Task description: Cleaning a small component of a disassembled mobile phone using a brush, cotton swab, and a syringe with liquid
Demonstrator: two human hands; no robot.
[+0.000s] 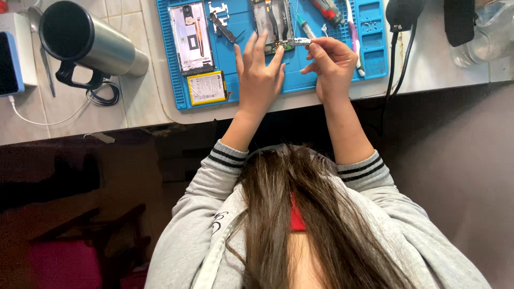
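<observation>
Tiled worktop (115,109), pale, carrying a blue silicone repair mat (243,59) at the far edge; dark floor and furniture below, seen from above over the person's head and grey sleeves.

Laid out on the mat: opened phone back housing (191,37) at the left, flat yellow-labelled battery (206,88) just beside its lower end, a dark bracket or tweezer-like part (224,28) between housing and centre, second opened phone body (272,21) at centre top, red-handled screwdriver (327,10) and pale spudger (353,37) toward the right-hand tray compartments. Off the mat: steel cylindrical nozzle of a hot-air tool or dryer (88,40) lying on its side at the left with a coiled black cord, a white box with cable at the far left, black plug and cable (401,21) at the right.

Left hand (259,80): fingers spread and extended, palm down over the mat, fingertips resting at the lower edge of the central phone body; steadying, not gripping anything that can be seen.

Right hand (332,67): thumb and forefinger pinched on a small circuit board (293,42), a thin strip held just below the phone body and level with the left fingertips. Whether the strip is still attached to the phone by a flex cannot be told.

Step judged in hand: lifting out or seating the small board at the foot of the phone. Next move judged to call for a light, level pull or placement, with the phone body held flat, so no connector is strained.
</observation>
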